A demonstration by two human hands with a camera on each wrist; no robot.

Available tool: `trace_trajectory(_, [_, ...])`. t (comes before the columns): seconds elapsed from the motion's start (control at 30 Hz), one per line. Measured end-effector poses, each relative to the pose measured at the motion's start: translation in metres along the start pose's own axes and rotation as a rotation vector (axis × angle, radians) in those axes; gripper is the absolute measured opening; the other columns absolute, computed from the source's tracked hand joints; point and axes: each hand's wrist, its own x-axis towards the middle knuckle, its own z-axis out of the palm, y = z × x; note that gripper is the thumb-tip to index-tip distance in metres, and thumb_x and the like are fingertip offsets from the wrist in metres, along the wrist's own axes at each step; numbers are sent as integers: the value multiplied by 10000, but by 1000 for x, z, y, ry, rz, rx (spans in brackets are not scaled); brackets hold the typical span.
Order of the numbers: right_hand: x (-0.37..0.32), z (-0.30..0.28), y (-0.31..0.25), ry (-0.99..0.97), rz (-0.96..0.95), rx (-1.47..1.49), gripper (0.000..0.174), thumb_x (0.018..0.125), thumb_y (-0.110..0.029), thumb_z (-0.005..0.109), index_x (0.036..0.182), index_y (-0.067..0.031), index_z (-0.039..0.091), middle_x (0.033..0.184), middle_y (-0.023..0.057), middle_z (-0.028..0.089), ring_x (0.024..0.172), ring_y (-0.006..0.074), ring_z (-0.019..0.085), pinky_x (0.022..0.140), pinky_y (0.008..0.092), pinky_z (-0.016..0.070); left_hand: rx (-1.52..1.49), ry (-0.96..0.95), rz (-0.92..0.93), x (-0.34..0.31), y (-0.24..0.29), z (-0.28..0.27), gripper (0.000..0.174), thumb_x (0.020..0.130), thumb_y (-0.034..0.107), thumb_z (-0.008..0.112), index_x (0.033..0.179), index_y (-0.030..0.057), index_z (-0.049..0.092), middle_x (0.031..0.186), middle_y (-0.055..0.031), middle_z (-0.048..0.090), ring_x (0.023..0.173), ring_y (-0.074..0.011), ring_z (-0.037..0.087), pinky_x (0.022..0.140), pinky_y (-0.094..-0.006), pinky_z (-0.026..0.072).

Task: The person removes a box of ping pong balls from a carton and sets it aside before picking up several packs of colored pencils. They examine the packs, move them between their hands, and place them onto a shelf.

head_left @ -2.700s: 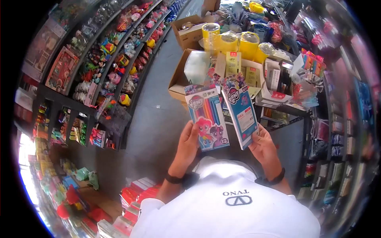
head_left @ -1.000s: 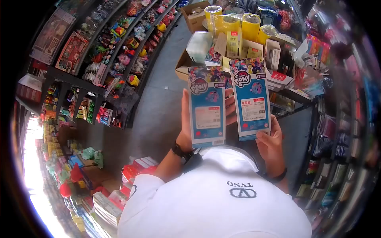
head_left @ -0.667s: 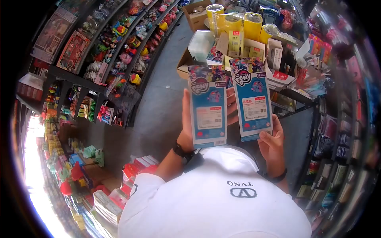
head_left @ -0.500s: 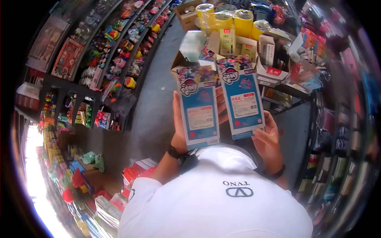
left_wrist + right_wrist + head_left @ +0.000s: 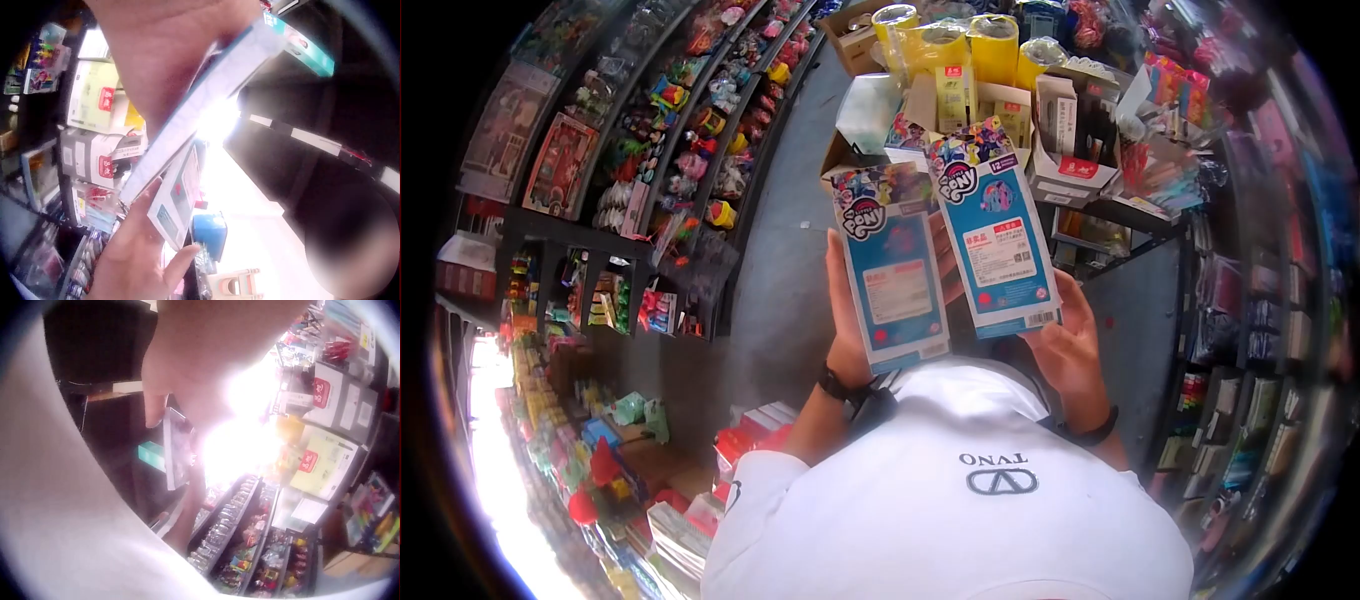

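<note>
Two flat blue-and-white pony boxes stand side by side in front of the chest, printed backs toward the head camera. My left hand (image 5: 846, 318) holds the left box (image 5: 894, 290) from behind, its fingers showing past both long edges. The lower right corner of the right box (image 5: 1002, 250) is pinched by my right hand (image 5: 1068, 340), thumb in front. In the left wrist view, the left box (image 5: 181, 119) is seen edge-on against the palm, with the other hand (image 5: 134, 256) beyond. The right wrist view shows a box edge (image 5: 176, 450) below my right hand (image 5: 200, 356).
Beyond the boxes are open cartons (image 5: 1072, 178) and yellow rolls (image 5: 992, 50). Toy shelves (image 5: 700, 150) line the left, stationery shelves (image 5: 1230, 420) the right. Red packages (image 5: 740, 440) and stacked goods lie at lower left.
The left box has turned from its pencil-picture front to its back since the earliest frame. More recently, both boxes have shifted left in the head view, and the right one sits slightly higher and more tilted.
</note>
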Motion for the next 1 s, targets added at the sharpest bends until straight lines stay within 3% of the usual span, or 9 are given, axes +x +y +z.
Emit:
trace_trajectory(0.07, [1, 0, 0, -29, 3, 21, 768, 903, -226, 766, 1525, -19, 366, 1440, 199, 525, 1332, 302, 541, 1106, 527, 452, 103, 78, 15, 3, -3, 4, 1100, 845, 879, 383, 1575, 57, 329, 1591, -167, 384, 1442, -343, 415, 1177, -595, 305])
trace_trajectory(0.17, [4, -3, 1, -67, 10, 56, 801, 926, -309, 742, 1555, -37, 327, 1499, 203, 471, 1372, 335, 503, 1103, 620, 427, 119, -13, -15, 6, -4, -5, 1075, 889, 851, 348, 1567, 17, 309, 1565, -161, 412, 1450, -310, 388, 1194, -513, 298])
trace_trajectory(0.27, [2, -8, 8, -50, 18, 50, 853, 924, -364, 738, 1576, -53, 283, 1528, 209, 439, 1395, 367, 470, 1075, 712, 395, 131, 135, 17, 11, -11, 12, 987, 913, 817, 351, 1540, 55, 377, 1504, -145, 481, 1399, -305, 445, 1187, -519, 309])
trace_trajectory(0.47, [-2, -8, 6, 23, 0, 39, 835, 939, -421, 707, 1576, -70, 295, 1534, 205, 437, 1399, 367, 465, 1081, 707, 394, 94, 84, 0, 17, -15, 20, 908, 937, 775, 362, 1526, 86, 413, 1469, -137, 510, 1370, -298, 470, 1179, -509, 323])
trace_trajectory(0.57, [2, -5, 3, -10, 27, 293, 767, 970, -432, 661, 1562, -71, 332, 1538, 201, 437, 1381, 361, 488, 1073, 698, 411, 93, 65, -14, 18, -13, 15, 903, 940, 769, 360, 1527, 84, 410, 1485, -140, 497, 1374, -301, 466, 1179, -508, 324])
trace_trajectory(0.67, [4, -7, 1, 1, 89, 324, 697, 995, -435, 619, 1539, -68, 385, 1547, 203, 428, 1361, 345, 513, 1056, 685, 436, 120, 58, -14, 20, -14, 13, 896, 945, 760, 356, 1529, 83, 407, 1491, -141, 494, 1370, -301, 472, 1173, -507, 333])
trace_trajectory(0.83, [3, -6, 0, 41, 147, 0, 631, 998, -344, 646, 1514, -46, 439, 1520, 186, 475, 1338, 279, 538, 1075, 514, 478, 201, -7, -3, 24, -16, 4, 851, 972, 721, 348, 1522, 76, 416, 1497, -147, 494, 1383, -295, 465, 1172, -493, 337])
trace_trajectory(0.97, [8, 0, 3, 123, 225, -203, 709, 942, -223, 740, 1510, 23, 395, 1481, 197, 502, 1314, 284, 560, 1078, 419, 501, 278, 38, 30, 29, -23, 10, 809, 992, 688, 363, 1494, 59, 439, 1445, -156, 542, 1302, -291, 553, 1097, -472, 450])
trace_trajectory(1.0, [10, 0, 4, 172, 248, -249, 670, 920, -137, 760, 1481, 38, 439, 1419, 184, 564, 1247, 234, 614, 1025, 340, 537, 378, 45, 30, 29, -21, 12, 800, 994, 683, 368, 1486, 58, 445, 1425, -155, 560, 1271, -289, 580, 1069, -463, 482])
